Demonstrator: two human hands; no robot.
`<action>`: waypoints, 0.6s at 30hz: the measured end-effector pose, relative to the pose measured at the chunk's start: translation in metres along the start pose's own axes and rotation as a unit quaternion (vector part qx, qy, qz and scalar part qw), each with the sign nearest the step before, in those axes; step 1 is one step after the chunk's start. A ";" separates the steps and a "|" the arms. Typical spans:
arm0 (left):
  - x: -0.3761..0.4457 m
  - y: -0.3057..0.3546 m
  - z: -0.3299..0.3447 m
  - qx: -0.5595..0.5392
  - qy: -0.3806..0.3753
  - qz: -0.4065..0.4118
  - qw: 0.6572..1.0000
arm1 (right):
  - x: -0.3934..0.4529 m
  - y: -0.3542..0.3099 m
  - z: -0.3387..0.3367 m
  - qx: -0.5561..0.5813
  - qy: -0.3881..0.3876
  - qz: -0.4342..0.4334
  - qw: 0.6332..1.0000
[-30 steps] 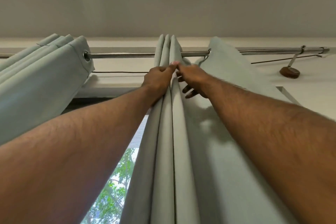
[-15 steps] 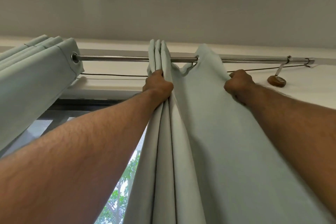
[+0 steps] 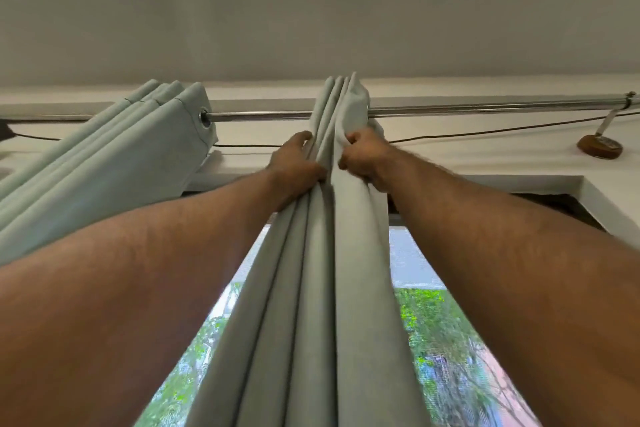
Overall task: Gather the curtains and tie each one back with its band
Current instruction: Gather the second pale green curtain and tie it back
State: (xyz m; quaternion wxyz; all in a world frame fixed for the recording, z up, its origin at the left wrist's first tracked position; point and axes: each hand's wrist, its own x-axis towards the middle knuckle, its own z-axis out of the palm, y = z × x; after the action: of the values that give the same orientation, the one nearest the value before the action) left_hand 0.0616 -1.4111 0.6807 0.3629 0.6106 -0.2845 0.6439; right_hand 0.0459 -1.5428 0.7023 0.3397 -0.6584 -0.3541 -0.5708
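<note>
1. The middle curtain (image 3: 325, 253) is being held gathered into narrow vertical folds at the centre of the frame, hanging from the metal rod (image 3: 485, 109) and running down to the bottom edge.
2. Its left side is being gripped by the left hand (image 3: 294, 166) just below the rod, with the fingers curled into the folds.
3. Its right side is being clenched by the right hand (image 3: 363, 159), a bunch of cloth being pinched in the closed fist.
4. The two hands are being kept close together, with only the pleats between them.
5. A second curtain (image 3: 104, 166) is being shown already bunched at the upper left of the frame, its eyelet (image 3: 205, 118) threaded on the rod.
6. A brown round bracket base (image 3: 599, 146) is being seen at the right edge on the wall.
7. Green foliage is being shown through the window (image 3: 450, 340) on both sides of the pleats, in the lower part of the frame.
</note>
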 end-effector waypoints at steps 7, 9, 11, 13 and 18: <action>-0.010 0.002 0.014 -0.003 -0.032 -0.013 0.999 | -0.013 0.024 -0.041 -0.429 0.116 0.062 0.894; -0.013 0.002 0.010 0.000 -0.024 -0.031 0.999 | -0.019 0.025 -0.042 -0.444 0.135 0.071 0.883; -0.021 0.003 0.007 -0.027 -0.043 -0.050 0.997 | -0.026 0.022 -0.028 -0.290 0.065 0.053 0.953; -0.031 0.005 0.006 -0.069 -0.058 -0.061 0.994 | -0.039 0.020 -0.006 -0.088 -0.028 0.025 0.995; -0.060 0.000 0.005 -0.114 -0.065 -0.069 0.989 | -0.069 0.031 0.015 0.056 0.045 0.061 0.996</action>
State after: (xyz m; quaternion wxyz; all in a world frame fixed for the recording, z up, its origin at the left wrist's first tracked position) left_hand 0.0643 -1.4227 0.6213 0.4545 0.6239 -0.3363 0.5395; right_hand 0.0739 -1.5513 0.6311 0.4260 -0.6322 -0.3293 -0.5571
